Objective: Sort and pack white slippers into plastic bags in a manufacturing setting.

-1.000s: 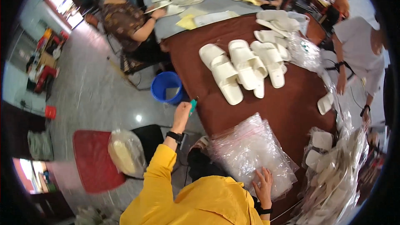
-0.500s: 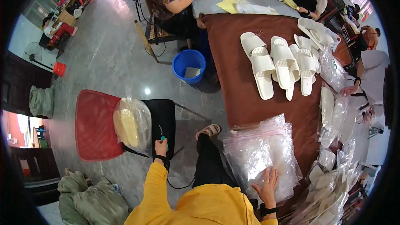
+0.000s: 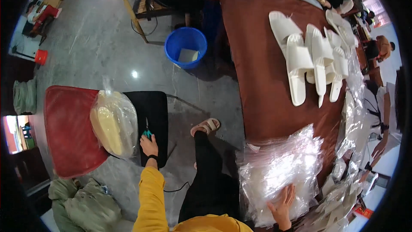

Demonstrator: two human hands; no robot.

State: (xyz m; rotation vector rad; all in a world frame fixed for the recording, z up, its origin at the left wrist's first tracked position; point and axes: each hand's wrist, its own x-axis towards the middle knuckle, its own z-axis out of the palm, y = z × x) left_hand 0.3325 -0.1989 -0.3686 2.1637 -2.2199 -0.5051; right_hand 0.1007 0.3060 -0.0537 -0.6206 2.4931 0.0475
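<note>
Blue bucket (image 3: pixel 186 47) on the grey floor, just left of the brown table (image 3: pixel 257 60). White slippers (image 3: pixel 315 60) lying in a row on that table. Red stool (image 3: pixel 68 129) well left of it, green sacks (image 3: pixel 83 204) below.

A small packing workshop: at two o'clock a long brown tabletop (image 3: pixel 262 60) carries rows of white slippers (image 3: pixel 315 60), at five o'clock lies a heap of clear plastic bags (image 3: pixel 279 172), other workers sit along the far edge, and the floor (image 3: pixel 98 43) is bare concrete.
</note>
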